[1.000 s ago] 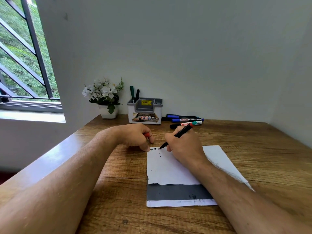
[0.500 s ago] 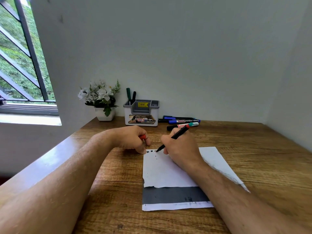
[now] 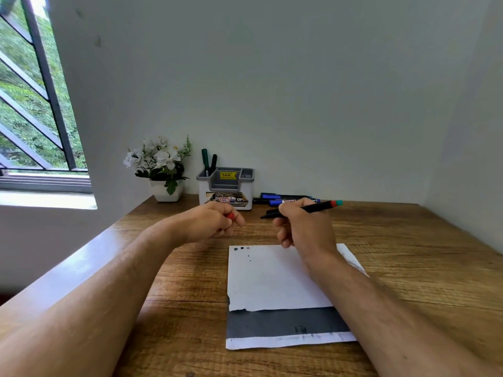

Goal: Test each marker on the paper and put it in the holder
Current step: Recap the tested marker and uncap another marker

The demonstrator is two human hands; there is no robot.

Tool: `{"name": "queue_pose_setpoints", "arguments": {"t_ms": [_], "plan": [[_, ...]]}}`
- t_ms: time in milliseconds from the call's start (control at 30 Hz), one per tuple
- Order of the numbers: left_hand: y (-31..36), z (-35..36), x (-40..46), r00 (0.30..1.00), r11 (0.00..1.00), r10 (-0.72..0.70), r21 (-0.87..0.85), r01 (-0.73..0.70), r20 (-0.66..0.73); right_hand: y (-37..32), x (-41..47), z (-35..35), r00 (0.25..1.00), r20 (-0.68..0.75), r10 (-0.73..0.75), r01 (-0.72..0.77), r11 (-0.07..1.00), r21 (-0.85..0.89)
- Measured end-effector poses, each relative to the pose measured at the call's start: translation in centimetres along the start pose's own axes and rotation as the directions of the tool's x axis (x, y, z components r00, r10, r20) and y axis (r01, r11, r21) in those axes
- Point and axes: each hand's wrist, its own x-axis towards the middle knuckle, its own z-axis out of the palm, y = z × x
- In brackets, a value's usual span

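Observation:
My right hand (image 3: 306,228) holds a black marker (image 3: 317,207) with a red and teal end, lifted above the paper, its uncapped tip pointing left. My left hand (image 3: 215,221) is closed around a red cap (image 3: 230,215), a short gap left of the tip. The white paper (image 3: 272,276) lies flat on the wooden desk (image 3: 408,254), with a few small ink marks near its top left corner. The grey and white holder (image 3: 226,186) stands at the back with two dark markers (image 3: 209,160) upright in its left slot. Several more markers (image 3: 283,199) lie right of the holder.
A white pot of white flowers (image 3: 163,170) stands left of the holder against the wall. A window with dark bars (image 3: 35,104) is at the far left. Walls close the desk at the back and right.
My right hand has lifted the marker off the paper and turned it level. My left hand has risen from the paper's corner with the red cap. The view tilted up a little.

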Motion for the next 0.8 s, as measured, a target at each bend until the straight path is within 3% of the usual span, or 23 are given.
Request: {"name": "queue_pose_setpoints", "arguments": {"t_ms": [133, 233, 800], "plan": [[-0.1, 0.4, 0.0, 0.978, 0.983, 0.177, -0.019, -0.18, -0.112, -0.3, 0.1, -0.2, 1.0, 0.025, -0.008, 0.004, 0.986, 0.167], [-0.1, 0.6, 0.1, 0.963, 0.972, 0.221, -0.052, -0.231, -0.155, -0.3, 0.1, -0.3, 0.998, 0.052, -0.047, 0.036, 0.98, 0.198], [-0.2, 1.4, 0.7, 0.951, 0.959, 0.271, -0.04, -0.28, -0.151, 0.3, 0.0, 0.1, 0.989, 0.125, -0.073, 0.063, 0.995, 0.082]]}}
